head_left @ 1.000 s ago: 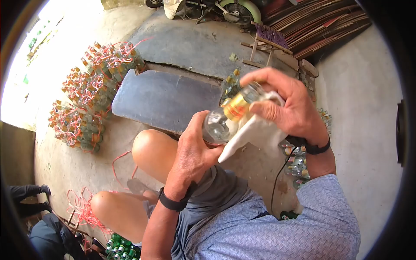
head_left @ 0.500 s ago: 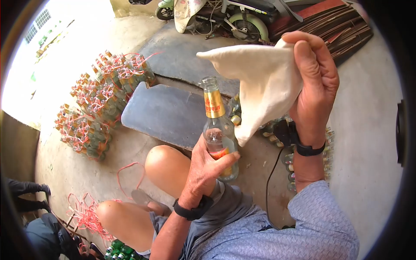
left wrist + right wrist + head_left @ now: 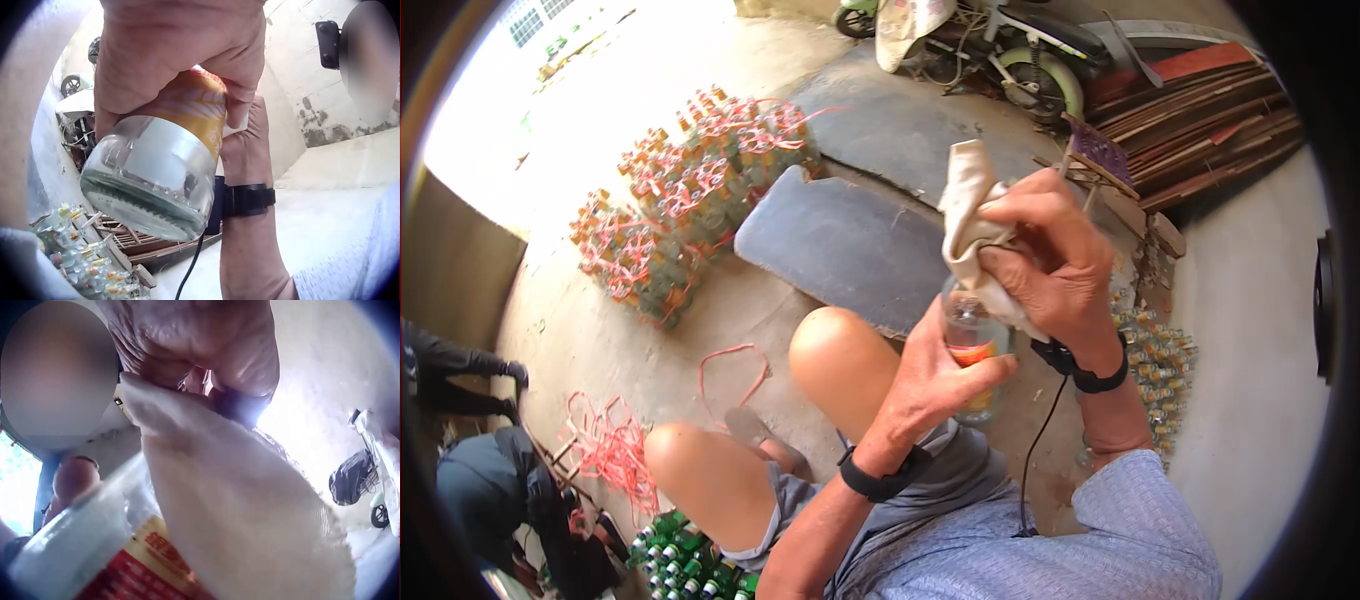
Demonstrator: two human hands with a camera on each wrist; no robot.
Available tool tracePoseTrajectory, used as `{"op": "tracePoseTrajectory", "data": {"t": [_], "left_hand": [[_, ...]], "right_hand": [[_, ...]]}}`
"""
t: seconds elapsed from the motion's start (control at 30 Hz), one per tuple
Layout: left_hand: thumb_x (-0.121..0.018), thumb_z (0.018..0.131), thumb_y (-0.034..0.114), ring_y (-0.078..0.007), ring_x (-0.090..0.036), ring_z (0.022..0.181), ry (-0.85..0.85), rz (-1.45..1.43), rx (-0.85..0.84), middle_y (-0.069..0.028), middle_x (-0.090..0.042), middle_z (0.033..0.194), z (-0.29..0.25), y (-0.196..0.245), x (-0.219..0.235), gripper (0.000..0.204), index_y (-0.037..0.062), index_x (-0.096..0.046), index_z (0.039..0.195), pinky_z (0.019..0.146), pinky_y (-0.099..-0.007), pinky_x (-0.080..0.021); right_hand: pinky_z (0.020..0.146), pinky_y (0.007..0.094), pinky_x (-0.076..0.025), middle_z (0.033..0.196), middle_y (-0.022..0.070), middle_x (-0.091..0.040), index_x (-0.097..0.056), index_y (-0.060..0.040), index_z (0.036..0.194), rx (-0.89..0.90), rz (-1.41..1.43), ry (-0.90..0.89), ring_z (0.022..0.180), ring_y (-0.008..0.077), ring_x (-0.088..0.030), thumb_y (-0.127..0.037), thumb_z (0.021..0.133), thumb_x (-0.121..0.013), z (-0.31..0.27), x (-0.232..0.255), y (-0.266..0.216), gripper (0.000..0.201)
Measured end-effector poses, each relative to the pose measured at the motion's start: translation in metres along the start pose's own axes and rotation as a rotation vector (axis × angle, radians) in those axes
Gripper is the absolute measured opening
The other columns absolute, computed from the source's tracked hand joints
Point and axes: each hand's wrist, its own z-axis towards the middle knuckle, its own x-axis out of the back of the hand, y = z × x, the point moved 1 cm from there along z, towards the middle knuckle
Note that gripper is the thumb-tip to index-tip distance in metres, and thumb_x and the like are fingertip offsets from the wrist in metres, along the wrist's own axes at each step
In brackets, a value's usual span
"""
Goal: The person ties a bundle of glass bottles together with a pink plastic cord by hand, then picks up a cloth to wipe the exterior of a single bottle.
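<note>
Clear glass bottle (image 3: 972,335), smooth and cylindrical, sits near four o'clock of the head view's centre, the left hand (image 3: 927,382) wrapped round its body. At one o'clock from it, the right hand (image 3: 1055,260) pinches a soft off-white cloth (image 3: 968,230) between thumb and curled fingers; creased, it hides the bottle's neck there. Only the left wrist view shows the gold label (image 3: 200,115) with pale leaf shapes and fine ridges (image 3: 145,209) round the thick base.
</note>
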Motion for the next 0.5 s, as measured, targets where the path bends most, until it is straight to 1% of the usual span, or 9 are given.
{"op": "tracePoseTrajectory", "data": {"t": [0.1,0.17,0.23,0.27,0.33,0.37,0.4,0.5], "left_hand": [[-0.086,0.08,0.018,-0.0157,-0.065,0.107,0.014,0.122,-0.022,-0.0087,-0.068,0.116,-0.007,0.01,-0.001,0.064,-0.002,-0.057,0.133,0.098,-0.0334,-0.054],[-0.086,0.079,0.02,-0.0163,-0.065,0.108,0.007,0.155,-0.017,-0.0097,-0.068,0.115,-0.01,0.019,-0.002,0.066,-0.003,-0.056,0.132,0.098,-0.0343,-0.054],[-0.086,0.079,0.021,-0.0169,-0.066,0.108,-0.012,0.168,-0.045,-0.0103,-0.069,0.116,-0.012,0.025,-0.005,0.067,-0.0037,-0.056,0.133,0.098,-0.0347,-0.055],[-0.09,0.077,0.025,-0.0171,-0.067,0.11,0.016,0.165,-0.049,-0.0094,-0.07,0.12,-0.014,0.024,-0.004,0.073,-0.0016,-0.058,0.136,0.099,-0.036,-0.054],[-0.091,0.075,0.022,-0.018,-0.067,0.111,0.004,0.16,-0.095,-0.009,-0.071,0.121,-0.02,0.023,-0.003,0.076,-0.0013,-0.058,0.139,0.1,-0.0363,-0.054],[-0.092,0.075,0.02,-0.0185,-0.067,0.112,-0.003,0.156,-0.116,-0.0088,-0.071,0.122,-0.024,0.023,-0.002,0.077,-0.0011,-0.057,0.14,0.101,-0.0365,-0.054],[-0.092,0.074,0.015,-0.0185,-0.066,0.113,-0.013,0.161,-0.122,-0.0083,-0.07,0.124,-0.028,0.027,0.0,0.077,-0.001,-0.057,0.141,0.101,-0.0352,-0.054],[-0.089,0.078,0.014,-0.0202,-0.069,0.113,0.118,0.238,-0.3,-0.0121,-0.072,0.124,-0.043,0.04,0.0,0.072,-0.0049,-0.055,0.138,0.1,-0.035,-0.055]], "right_hand": [[0.081,0.0247,-0.053,0.114,0.004,-0.065,-0.066,-0.0023,0.13,-0.166,0.287,0.128,0.094,0.0089,-0.064,0.005,0.089,-0.082,0.003,-0.014,-0.009,0.045],[0.085,0.0257,-0.054,0.115,0.0032,-0.066,-0.062,-0.0022,0.134,-0.229,0.303,0.127,0.098,0.0088,-0.064,-0.006,0.1,-0.076,0.008,-0.018,-0.011,0.038],[0.086,0.0262,-0.054,0.115,0.0033,-0.068,-0.063,-0.0024,0.133,-0.408,0.426,0.06,0.099,0.0092,-0.065,-0.014,0.106,-0.072,0.013,-0.015,-0.028,0.031],[0.085,0.026,-0.055,0.113,0.0039,-0.07,-0.064,-0.002,0.132,-0.381,0.36,0.04,0.099,0.0091,-0.065,-0.022,0.112,-0.063,0.013,-0.016,-0.03,0.028],[0.081,0.0264,-0.056,0.111,0.0044,-0.07,-0.064,-0.0017,0.131,-0.466,0.57,0.064,0.095,0.0093,-0.066,-0.02,0.112,-0.063,0.014,-0.02,-0.031,0.026],[0.077,0.0272,-0.057,0.108,0.0051,-0.071,-0.065,-0.0014,0.13,-0.486,0.676,0.07,0.09,0.0102,-0.067,-0.02,0.113,-0.062,0.015,-0.024,-0.036,0.025],[0.072,0.0281,-0.057,0.105,0.0058,-0.071,-0.066,-0.0011,0.128,-0.508,0.782,0.079,0.085,0.0111,-0.069,-0.019,0.113,-0.061,0.017,-0.028,-0.041,0.024],[0.068,0.0297,-0.058,0.098,0.0072,-0.071,-0.066,-0.0006,0.125,-0.53,0.811,0.109,0.079,0.0136,-0.07,-0.022,0.113,-0.061,0.021,-0.033,-0.041,0.025]]}}
